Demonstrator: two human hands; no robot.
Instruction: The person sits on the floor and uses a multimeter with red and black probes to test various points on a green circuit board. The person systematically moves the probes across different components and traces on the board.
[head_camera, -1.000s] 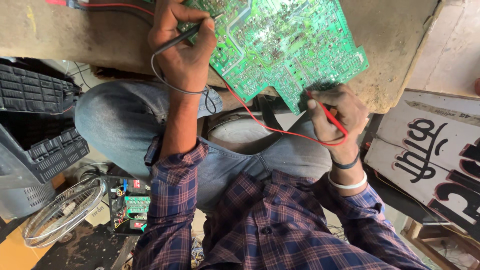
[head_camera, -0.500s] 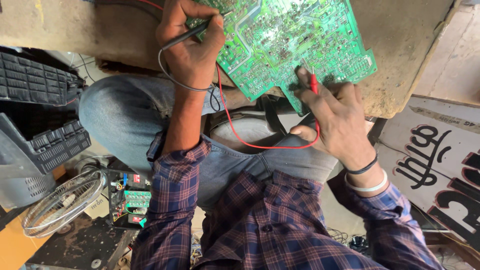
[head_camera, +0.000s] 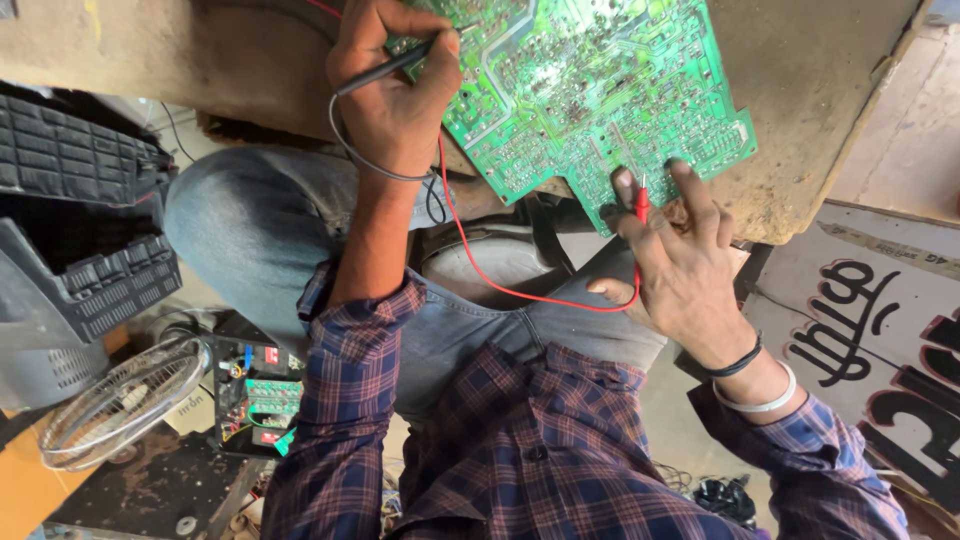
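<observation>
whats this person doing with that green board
A person in a checked shirt is probing a large green circuit board that lies on a worn brown table. Their left hand holds a thin black test probe against the board, and their right hand holds a red test probe at its near edge. A red wire loops across the lap.

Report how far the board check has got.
Done: green circuit board lies solder side up on the bench. In hand: left hand holds the black probe at its left edge, right hand the red probe at its lower edge. Left: how many points remain to probe does not show.
</observation>
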